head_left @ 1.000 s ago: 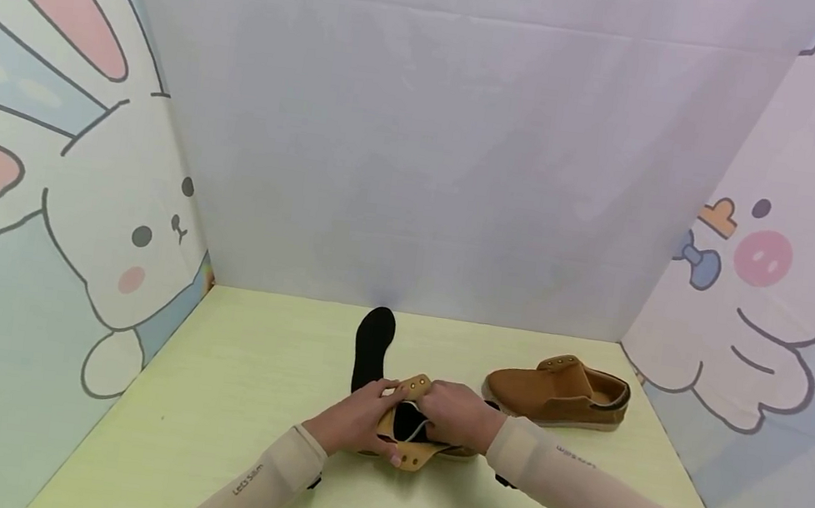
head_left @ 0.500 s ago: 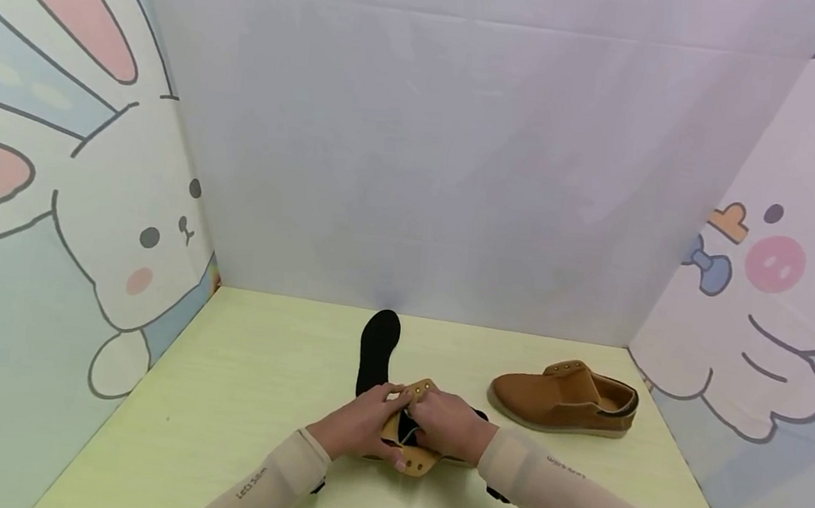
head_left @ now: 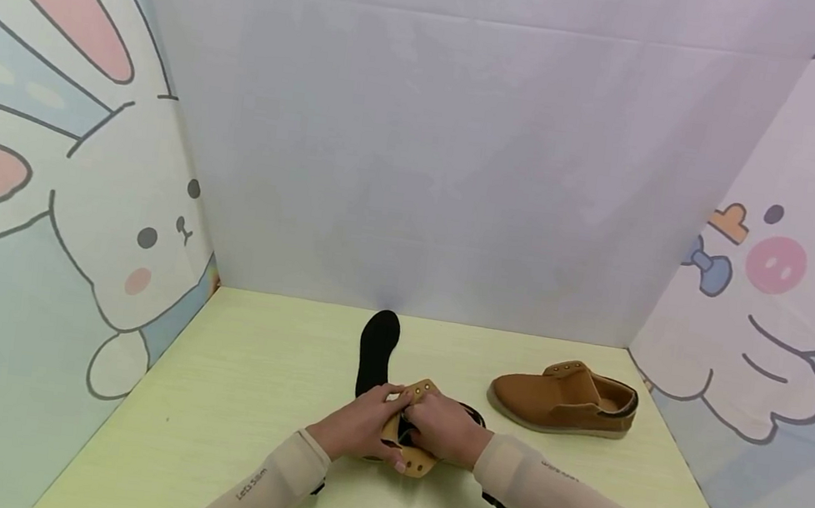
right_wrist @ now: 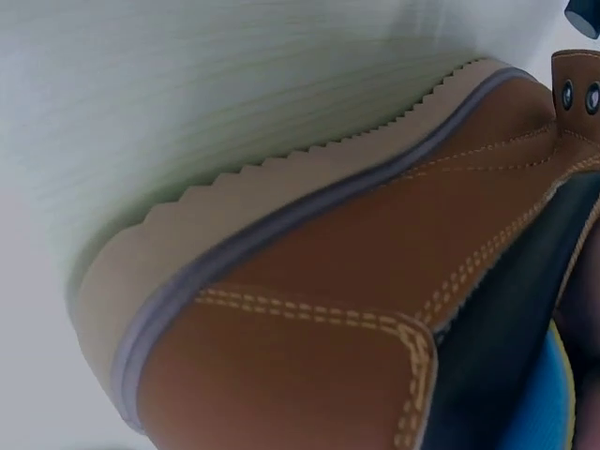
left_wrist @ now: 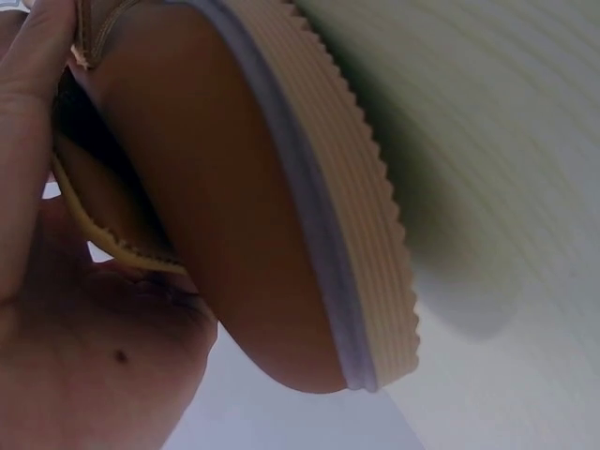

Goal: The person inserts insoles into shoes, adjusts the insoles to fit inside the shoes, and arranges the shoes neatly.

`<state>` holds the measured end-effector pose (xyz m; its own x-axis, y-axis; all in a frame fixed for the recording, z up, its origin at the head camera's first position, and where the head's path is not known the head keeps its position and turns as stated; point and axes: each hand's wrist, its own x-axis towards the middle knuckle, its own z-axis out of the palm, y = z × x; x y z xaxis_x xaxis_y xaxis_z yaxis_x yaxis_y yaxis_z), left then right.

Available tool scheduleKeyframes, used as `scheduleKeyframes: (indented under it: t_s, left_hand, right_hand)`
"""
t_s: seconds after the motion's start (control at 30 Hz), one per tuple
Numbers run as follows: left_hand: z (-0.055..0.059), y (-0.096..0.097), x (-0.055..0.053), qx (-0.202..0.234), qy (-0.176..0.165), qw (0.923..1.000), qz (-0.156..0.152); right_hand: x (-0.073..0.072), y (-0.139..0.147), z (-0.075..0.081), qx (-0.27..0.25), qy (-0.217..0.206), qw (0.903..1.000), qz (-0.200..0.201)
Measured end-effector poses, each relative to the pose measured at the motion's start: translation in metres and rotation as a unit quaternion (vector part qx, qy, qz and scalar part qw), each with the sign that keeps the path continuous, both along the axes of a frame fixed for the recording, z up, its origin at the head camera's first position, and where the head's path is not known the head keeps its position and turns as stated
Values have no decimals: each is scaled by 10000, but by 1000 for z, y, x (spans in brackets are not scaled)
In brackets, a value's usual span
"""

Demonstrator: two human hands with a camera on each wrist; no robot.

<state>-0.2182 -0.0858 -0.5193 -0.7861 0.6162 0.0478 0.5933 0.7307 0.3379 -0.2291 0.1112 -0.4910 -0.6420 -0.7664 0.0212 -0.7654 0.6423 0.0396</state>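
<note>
A brown lace-up shoe [head_left: 416,462] without laces stands on the table between both hands, its eyelet flaps spread apart. My left hand [head_left: 356,424] grips the front opening, thumb and fingers on the flaps; the left wrist view shows the brown toe [left_wrist: 206,187] and ridged sole. Inside the opening, my right hand [head_left: 446,428] has curled fingers around a black insole, its fingertips hidden. In the right wrist view, the insole's blue underside [right_wrist: 544,403] with a yellow edge shows past the dark collar lining of the shoe [right_wrist: 300,244].
A second black insole [head_left: 377,351] lies flat on the pale yellow table [head_left: 253,354], just beyond the left hand. The matching brown shoe [head_left: 542,399] rests at the right. White fabric [head_left: 418,163] hangs behind, and cartoon-printed panels [head_left: 140,282] flank both sides.
My right hand has moved slightly toward the front, deeper into the shoe, and less of the black insole shows. The left hand keeps its grip. The view shifted slightly.
</note>
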Motion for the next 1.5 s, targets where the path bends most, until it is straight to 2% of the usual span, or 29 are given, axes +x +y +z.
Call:
scheduleKeyframes:
  t_s: [0.63,0.93,1.13,1.5]
  left_hand:
    - [-4,-6,2,70,44,10000,29]
    - [-5,-4,2,226,-71,9997,-64]
    - [-6,-2,1,209,-27,9997,-81]
    - [-2,-1,1,115,-1,9999,-30]
  right_hand:
    - [-5,-4,-12,-393,174,9985,333]
    - [2,-2,-5,-154,-13,9999,38]
    - [6,-2,1,-12,-55,10000,33]
    - [5,-5,-6,-593,-167,9980,-156]
